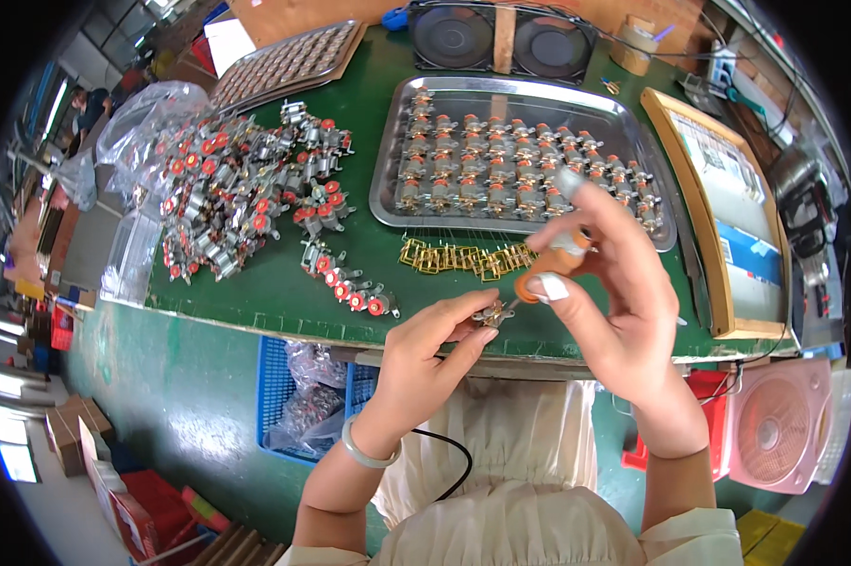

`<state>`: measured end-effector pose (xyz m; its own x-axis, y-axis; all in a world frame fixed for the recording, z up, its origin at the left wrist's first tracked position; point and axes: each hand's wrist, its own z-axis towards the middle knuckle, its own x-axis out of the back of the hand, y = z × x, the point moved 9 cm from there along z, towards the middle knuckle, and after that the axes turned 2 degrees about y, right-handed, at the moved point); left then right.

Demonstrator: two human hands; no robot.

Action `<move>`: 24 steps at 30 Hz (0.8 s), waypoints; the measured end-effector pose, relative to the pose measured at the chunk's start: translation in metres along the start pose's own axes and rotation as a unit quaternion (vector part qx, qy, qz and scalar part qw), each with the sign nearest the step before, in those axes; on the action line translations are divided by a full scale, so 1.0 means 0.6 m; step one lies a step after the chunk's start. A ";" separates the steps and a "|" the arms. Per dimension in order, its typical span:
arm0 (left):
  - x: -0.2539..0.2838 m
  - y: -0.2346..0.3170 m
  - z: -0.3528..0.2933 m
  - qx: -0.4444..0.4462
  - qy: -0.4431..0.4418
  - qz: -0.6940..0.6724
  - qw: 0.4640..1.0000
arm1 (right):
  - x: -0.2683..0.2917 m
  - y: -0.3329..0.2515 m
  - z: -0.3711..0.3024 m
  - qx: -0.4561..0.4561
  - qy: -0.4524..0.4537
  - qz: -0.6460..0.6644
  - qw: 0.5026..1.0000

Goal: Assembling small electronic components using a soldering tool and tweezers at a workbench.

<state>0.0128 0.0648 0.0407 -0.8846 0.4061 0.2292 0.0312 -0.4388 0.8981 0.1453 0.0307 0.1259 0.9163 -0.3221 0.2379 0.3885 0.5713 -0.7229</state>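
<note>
Near the front edge of the green table, my left hand (416, 368) pinches a small metal component (490, 314) between thumb and fingertips. My right hand (628, 316) grips a screwdriver (559, 262) by its orange handle, with the shaft angled down to that component. White covers show on my right thumb and index fingertip. Beyond my hands lies a row of brass-coloured frames (465, 258). Behind them a metal tray (385, 170) carries rows of similar components. A short row of red-topped components (345, 288) lies up and left of my left hand, beside a large pile (227, 193).
Another filled tray (298, 61) lies at the back left, next to a clear plastic bag (152, 113). Two black fans (452, 40) stand at the back. A wooden frame (718, 226) lies at the right. Below the table are a blue crate (273, 396) and a pink fan (775, 429).
</note>
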 end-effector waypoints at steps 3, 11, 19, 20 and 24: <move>0.004 -0.015 -0.003 0.032 0.025 -0.030 0.999 | -0.016 0.007 0.002 -0.012 -0.065 0.021 0.998; 0.006 -0.023 -0.002 0.049 0.026 -0.047 0.997 | -0.026 0.022 0.005 -0.021 -0.075 0.025 0.997; 0.009 -0.032 -0.002 0.078 0.002 -0.042 0.996 | -0.045 0.060 0.014 -0.136 -0.150 0.217 0.955; 0.011 -0.034 -0.003 0.086 0.006 -0.046 0.995 | -0.048 0.061 0.014 -0.135 -0.151 0.218 0.955; 0.001 -0.026 0.005 0.081 0.006 -0.048 0.996 | -0.024 0.060 0.015 -0.086 -0.113 0.084 0.986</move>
<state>0.0131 0.0745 0.0277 -0.8923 0.4306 0.1354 0.0196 -0.2627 0.9647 0.1470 0.0624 0.1025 0.9719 -0.0460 0.2309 0.2258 0.4598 -0.8588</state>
